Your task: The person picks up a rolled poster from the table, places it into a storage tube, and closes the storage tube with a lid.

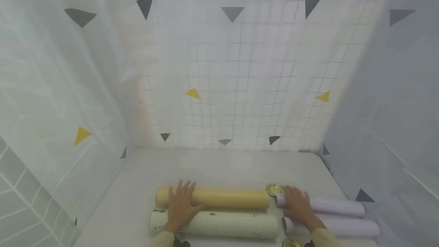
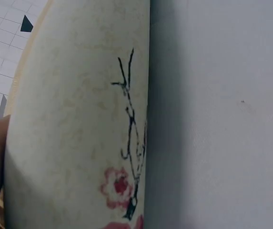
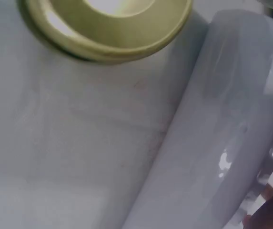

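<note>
Left hand point(image 1: 180, 206): fingers spread, resting across smooth yellow cylinder point(image 1: 236, 198), left end | Right hand point(image 1: 297, 206): laid loosely over farther glossy lavender tube point(image 1: 337, 206), left end, beside round gold lid point(image 1: 273, 190) | Cream flower-printed cylinder point(image 1: 236, 224): parallel, nearer the person

Small screened booth point(image 1: 387, 87); sort of room around it unclear. Pale sheeting point(image 1: 219, 41) on three sides, dark triangles point(image 1: 145, 6) and yellow triangles point(image 1: 194, 93) dotted over it. Thin grid lines point(image 1: 235, 76) at back. White worktop point(image 1: 219, 167) between.
</note>
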A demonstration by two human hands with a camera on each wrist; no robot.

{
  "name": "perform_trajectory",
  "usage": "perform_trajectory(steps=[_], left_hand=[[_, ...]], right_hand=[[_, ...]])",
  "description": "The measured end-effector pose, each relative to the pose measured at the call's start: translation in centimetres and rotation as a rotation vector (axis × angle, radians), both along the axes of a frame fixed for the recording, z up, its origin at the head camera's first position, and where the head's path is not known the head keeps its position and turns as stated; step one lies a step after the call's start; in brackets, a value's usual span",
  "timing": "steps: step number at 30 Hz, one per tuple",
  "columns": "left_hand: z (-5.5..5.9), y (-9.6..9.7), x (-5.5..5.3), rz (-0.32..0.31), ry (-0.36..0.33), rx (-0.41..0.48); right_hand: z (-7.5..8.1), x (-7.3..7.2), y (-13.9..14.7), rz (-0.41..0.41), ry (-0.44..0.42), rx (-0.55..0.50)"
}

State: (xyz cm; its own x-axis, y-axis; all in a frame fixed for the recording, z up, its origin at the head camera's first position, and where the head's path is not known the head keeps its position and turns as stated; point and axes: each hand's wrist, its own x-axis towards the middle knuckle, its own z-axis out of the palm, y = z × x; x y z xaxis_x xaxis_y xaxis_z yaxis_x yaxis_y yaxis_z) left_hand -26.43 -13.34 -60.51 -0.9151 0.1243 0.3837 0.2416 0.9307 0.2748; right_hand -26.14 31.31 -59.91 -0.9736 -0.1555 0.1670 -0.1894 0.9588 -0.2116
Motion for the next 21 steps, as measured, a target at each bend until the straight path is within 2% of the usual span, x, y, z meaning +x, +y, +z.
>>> perform_trajectory(steps=[4, 8, 14, 21], left_hand=[[0.4, 0.2, 0.2, 0.0, 0.011, 0.023], [0.7, 0.3, 0.3, 0.001, -0.005, 0.039], [0.6, 0.1, 0.6, -0.006, 0.001, 0.055], [1.2, 0.6, 0.3, 0.03, -0.017, 0.056]], right_hand=[[-0.3, 0.1, 0.5, -0.046, -0.001, 0.058], [-0.7, 0.2, 0.8, -0.061, 0.043, 0.075], [-0.9, 0.6, 0.5, -0.031, 0.095, 0.042], [-0.3, 0.2, 0.0, 0.05, 0.224, 0.024]])
